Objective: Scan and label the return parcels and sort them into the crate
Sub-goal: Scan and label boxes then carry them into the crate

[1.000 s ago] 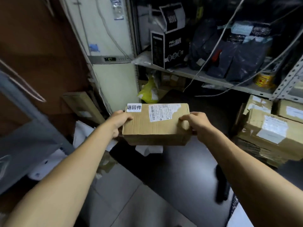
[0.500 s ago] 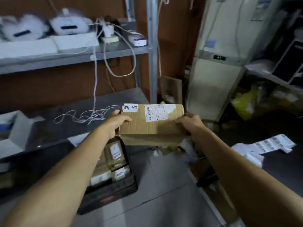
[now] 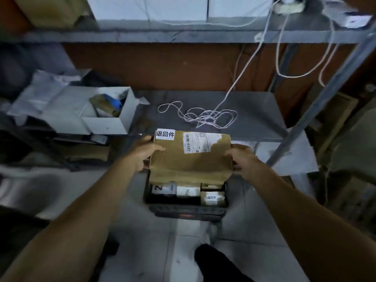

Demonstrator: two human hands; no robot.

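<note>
I hold a brown cardboard parcel (image 3: 189, 161) in both hands, right above the black crate (image 3: 187, 210) on the floor. A white return label sits on its top left corner, and a torn shipping label with a barcode lies beside it. My left hand (image 3: 145, 152) grips the parcel's left edge, thumb on top. My right hand (image 3: 241, 159) grips the right edge. The parcel hides the back of the crate. In the crate's front part lie several smaller labelled parcels (image 3: 212, 197).
A grey shelf (image 3: 254, 110) stands behind the crate, with a tangle of white cable (image 3: 203, 116) on it. An open white box (image 3: 105, 110) sits on the shelf's left. A slanted metal post (image 3: 317, 100) rises on the right. My shoe (image 3: 209, 235) is on the tiled floor below.
My view has swung left and down, from the parcel shelves to the grey shelf. The parcel, still in both hands, now hangs directly over the crate.
</note>
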